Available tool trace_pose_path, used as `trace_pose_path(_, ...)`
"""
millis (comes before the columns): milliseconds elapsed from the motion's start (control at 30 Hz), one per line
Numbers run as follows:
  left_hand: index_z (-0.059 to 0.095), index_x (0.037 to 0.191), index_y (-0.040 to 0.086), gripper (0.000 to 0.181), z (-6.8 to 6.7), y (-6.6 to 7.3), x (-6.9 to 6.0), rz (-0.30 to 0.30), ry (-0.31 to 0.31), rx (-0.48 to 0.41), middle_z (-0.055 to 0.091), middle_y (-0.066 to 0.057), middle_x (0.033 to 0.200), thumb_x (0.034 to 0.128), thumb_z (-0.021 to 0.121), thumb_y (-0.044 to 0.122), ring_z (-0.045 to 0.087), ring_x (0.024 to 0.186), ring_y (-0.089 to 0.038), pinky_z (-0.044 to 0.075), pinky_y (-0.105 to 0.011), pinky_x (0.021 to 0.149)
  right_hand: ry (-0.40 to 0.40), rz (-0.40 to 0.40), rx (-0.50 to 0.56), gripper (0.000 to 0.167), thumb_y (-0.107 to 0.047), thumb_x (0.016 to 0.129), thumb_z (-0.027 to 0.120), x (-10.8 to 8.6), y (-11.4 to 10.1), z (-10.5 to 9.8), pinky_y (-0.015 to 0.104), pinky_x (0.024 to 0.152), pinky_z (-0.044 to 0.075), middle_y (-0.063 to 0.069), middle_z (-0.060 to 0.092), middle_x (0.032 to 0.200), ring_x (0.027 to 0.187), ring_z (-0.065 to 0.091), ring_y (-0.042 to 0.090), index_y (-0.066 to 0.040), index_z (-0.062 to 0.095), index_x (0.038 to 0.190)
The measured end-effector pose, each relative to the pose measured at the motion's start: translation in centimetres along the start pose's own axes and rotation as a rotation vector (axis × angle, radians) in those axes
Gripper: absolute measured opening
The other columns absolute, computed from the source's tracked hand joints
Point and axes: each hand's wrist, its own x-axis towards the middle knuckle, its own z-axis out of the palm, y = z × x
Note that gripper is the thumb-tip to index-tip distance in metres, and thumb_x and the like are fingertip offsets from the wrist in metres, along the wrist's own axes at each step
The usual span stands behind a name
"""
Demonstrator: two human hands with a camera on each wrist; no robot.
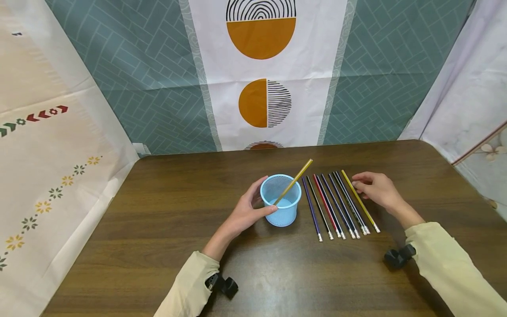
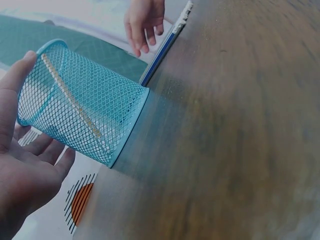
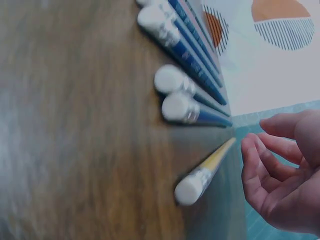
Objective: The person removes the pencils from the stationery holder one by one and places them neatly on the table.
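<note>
My left hand [image 1: 248, 208] grips a light blue mesh pencil cup [image 1: 282, 216], its thumb at the near rim and its fingers round the far left side. One yellow pencil [image 1: 295, 179] leans inside the cup, its upper end sticking out to the right. Right of the cup lies a row of pencils [image 1: 328, 207] in dark blue, black and red, white erasers towards me. At the row's right end is another yellow pencil [image 1: 360, 201]. My right hand [image 1: 376, 189] hovers just right of it, fingers loosely bent, with nothing between thumb and fingertips in the right wrist view.
The brown wooden table [image 1: 158, 237] carries the cup and pencils. A patterned curtain [image 1: 158, 88] hangs behind its far edge, with pale cloths [image 1: 59, 176] at the left side and at the right. A black wrist camera [image 1: 399, 256] sits on each sleeve.
</note>
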Motion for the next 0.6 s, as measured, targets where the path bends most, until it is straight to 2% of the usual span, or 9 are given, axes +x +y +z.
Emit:
trace_pose_path(167, 0.031, 0.15, 0.009, 0.078, -0.1, 0.0, -0.1, -0.001, -0.004, -0.002, 0.045, -0.012, 0.143, 0.085, 0.074, 0.007, 0.043, 0.131, -0.025, 0.034, -0.045, 0.107, 0.009, -0.037, -0.012, 0.037, -0.016, 0.099, 0.057, -0.2, -1.2, 0.5, 0.027, 0.062, 0.053, 0.023, 0.063, 0.102, 0.081, 0.061, 0.024, 0.012, 0.057, 0.122)
trace_pose_path(367, 0.031, 0.15, 0.009, 0.079, 0.0, -0.1, -0.1, 0.003, -0.006, -0.004, 0.045, -0.012, 0.143, 0.085, 0.074, 0.009, 0.043, 0.131, -0.024, 0.035, -0.044, 0.107, 0.01, -0.085, -0.062, 0.035, -0.018, 0.099, 0.057, -0.6, -2.4, 1.1, 0.026, 0.066, 0.051, 0.025, 0.062, 0.112, 0.091, 0.06, 0.03, 0.009, 0.06, 0.121)
trace_pose_path(600, 0.031, 0.15, 0.01, 0.078, 0.0, 0.0, 0.0, 0.005, -0.003, -0.004, 0.046, -0.012, 0.142, 0.0846, 0.074, 0.006, 0.043, 0.13, -0.024, 0.034, -0.044, 0.107, -0.018, -0.126, -0.012, 0.036, -0.02, 0.098, 0.059, -0.7, -3.9, 1.7, 0.022, 0.072, 0.049, 0.025, 0.059, 0.121, 0.099, 0.058, 0.032, 0.007, 0.06, 0.122)
